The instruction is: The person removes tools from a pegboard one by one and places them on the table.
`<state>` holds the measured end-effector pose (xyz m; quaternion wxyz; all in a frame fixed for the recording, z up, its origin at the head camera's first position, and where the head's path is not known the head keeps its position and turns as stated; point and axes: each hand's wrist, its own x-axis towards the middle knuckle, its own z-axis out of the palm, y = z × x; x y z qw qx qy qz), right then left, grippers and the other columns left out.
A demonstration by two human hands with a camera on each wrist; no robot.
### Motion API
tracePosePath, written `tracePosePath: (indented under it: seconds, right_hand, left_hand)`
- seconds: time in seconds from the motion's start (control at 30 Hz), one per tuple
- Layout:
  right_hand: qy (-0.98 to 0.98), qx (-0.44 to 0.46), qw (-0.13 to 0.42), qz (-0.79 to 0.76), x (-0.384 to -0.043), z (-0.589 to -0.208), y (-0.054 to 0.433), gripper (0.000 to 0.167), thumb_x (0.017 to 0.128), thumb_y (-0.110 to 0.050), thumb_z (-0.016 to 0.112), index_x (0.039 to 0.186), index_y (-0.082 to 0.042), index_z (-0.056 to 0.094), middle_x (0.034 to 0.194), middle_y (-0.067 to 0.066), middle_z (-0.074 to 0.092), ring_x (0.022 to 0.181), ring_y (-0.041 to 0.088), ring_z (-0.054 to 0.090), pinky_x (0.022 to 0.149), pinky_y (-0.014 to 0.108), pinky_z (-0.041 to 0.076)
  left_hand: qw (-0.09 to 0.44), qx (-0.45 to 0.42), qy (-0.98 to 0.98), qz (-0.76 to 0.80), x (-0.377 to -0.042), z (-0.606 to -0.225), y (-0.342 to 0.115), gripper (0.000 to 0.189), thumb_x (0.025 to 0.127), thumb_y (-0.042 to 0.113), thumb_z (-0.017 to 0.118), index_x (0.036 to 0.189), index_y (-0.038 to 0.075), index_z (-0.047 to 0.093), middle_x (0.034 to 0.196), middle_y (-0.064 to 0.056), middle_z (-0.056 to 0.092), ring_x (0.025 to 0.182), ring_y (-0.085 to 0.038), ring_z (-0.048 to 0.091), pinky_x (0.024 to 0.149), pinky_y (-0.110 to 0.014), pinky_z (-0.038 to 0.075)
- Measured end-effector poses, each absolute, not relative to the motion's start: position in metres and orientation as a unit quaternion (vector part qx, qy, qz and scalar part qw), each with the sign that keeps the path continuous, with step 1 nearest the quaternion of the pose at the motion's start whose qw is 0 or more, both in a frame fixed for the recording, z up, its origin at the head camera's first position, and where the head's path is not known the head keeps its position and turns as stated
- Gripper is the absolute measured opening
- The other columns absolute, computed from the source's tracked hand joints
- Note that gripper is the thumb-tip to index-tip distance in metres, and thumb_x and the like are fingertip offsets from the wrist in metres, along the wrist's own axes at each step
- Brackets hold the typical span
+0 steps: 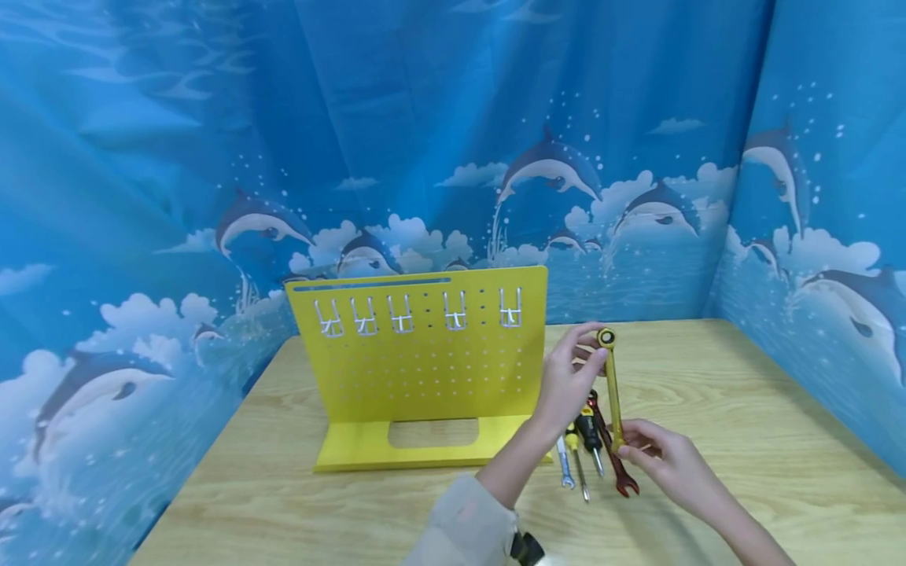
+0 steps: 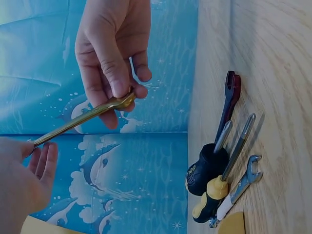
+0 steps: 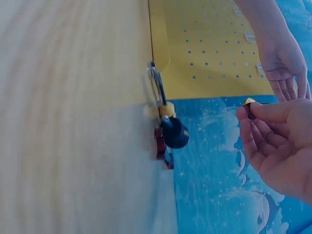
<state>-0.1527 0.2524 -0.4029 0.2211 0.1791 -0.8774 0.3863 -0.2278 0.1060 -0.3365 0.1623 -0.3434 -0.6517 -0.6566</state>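
A gold combination wrench (image 1: pixel 614 397) is held up over the right part of the table, its ring end on top. My left hand (image 1: pixel 566 379) pinches it near the ring, thumb in front. Lower down, my right hand (image 1: pixel 661 458) pinches the other end between thumb and fingers; the right wrist view shows that gold tip (image 3: pixel 248 102) poking from the grip. Behind and below lie a dark red wrench (image 1: pixel 624 477), a black-and-yellow screwdriver (image 1: pixel 587 431), a second screwdriver with a yellow handle (image 1: pixel 572 442) and a silver wrench (image 2: pixel 240 190).
Left of the hands stands a yellow pegboard (image 1: pixel 425 369) on a yellow base (image 1: pixel 354 450), with several metal hooks (image 1: pixel 456 312) along its upper part. A blue dolphin-print curtain (image 1: pixel 425 118) hangs behind and at the sides of the wooden table (image 1: pixel 241 503).
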Motion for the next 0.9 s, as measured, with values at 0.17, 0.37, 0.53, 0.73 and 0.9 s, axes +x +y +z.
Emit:
tracePosePath:
  seconds: [0.17, 0.37, 0.53, 0.73, 0.9]
  right_hand:
    - [-0.883, 0.166, 0.203, 0.39, -0.15, -0.406, 0.262, 0.022, 0.077, 0.002, 0.068, 0.098, 0.006, 0.063, 0.078, 0.003, 0.063, 0.07, 0.002, 0.055, 0.058, 0.022, 0.049]
    - [-0.889, 0.153, 0.171, 0.397, -0.148, -0.409, 0.271, 0.022, 0.08, 0.001, 0.066, 0.101, 0.007, 0.062, 0.079, 0.0, 0.063, 0.071, 0.002, 0.056, 0.057, 0.024, 0.05]
    - [-0.881, 0.15, 0.17, 0.416, -0.15, -0.418, 0.279, 0.031, 0.077, 0.006, 0.067, 0.106, 0.012, 0.057, 0.079, 0.001, 0.063, 0.07, 0.002, 0.056, 0.059, 0.023, 0.051]
    - [-0.871, 0.149, 0.163, 0.439, -0.153, -0.43, 0.287, 0.041, 0.074, 0.01, 0.067, 0.112, 0.015, 0.052, 0.078, 0.003, 0.062, 0.07, 0.004, 0.056, 0.06, 0.021, 0.051]
    - [-0.86, 0.149, 0.156, 0.462, -0.155, -0.44, 0.291, 0.05, 0.072, 0.012, 0.068, 0.117, 0.016, 0.047, 0.082, 0.009, 0.061, 0.07, 0.01, 0.057, 0.062, 0.02, 0.05]
  left_hand:
    - [0.14, -0.339, -0.667, -0.648, -0.244, -0.348, 0.12, 0.027, 0.087, 0.0, 0.059, 0.114, 0.004, 0.057, 0.101, -0.005, 0.058, 0.08, -0.005, 0.058, 0.065, -0.016, 0.051]
    - [0.122, -0.319, -0.689, -0.639, -0.259, -0.358, 0.133, 0.025, 0.084, -0.001, 0.064, 0.108, 0.003, 0.061, 0.1, -0.003, 0.062, 0.084, -0.007, 0.06, 0.071, -0.014, 0.049]
    - [0.083, -0.29, -0.711, -0.636, -0.27, -0.369, 0.141, 0.028, 0.082, 0.0, 0.066, 0.11, 0.004, 0.063, 0.096, -0.001, 0.063, 0.082, -0.005, 0.059, 0.072, -0.014, 0.048]
    - [0.044, -0.269, -0.729, -0.628, -0.282, -0.386, 0.146, 0.025, 0.082, 0.002, 0.067, 0.108, 0.003, 0.065, 0.093, 0.0, 0.065, 0.08, -0.003, 0.059, 0.071, -0.014, 0.048]
    - [0.038, -0.263, -0.739, -0.619, -0.288, -0.401, 0.147, 0.023, 0.082, 0.002, 0.067, 0.105, 0.002, 0.067, 0.091, -0.004, 0.065, 0.081, -0.007, 0.06, 0.069, -0.015, 0.048]
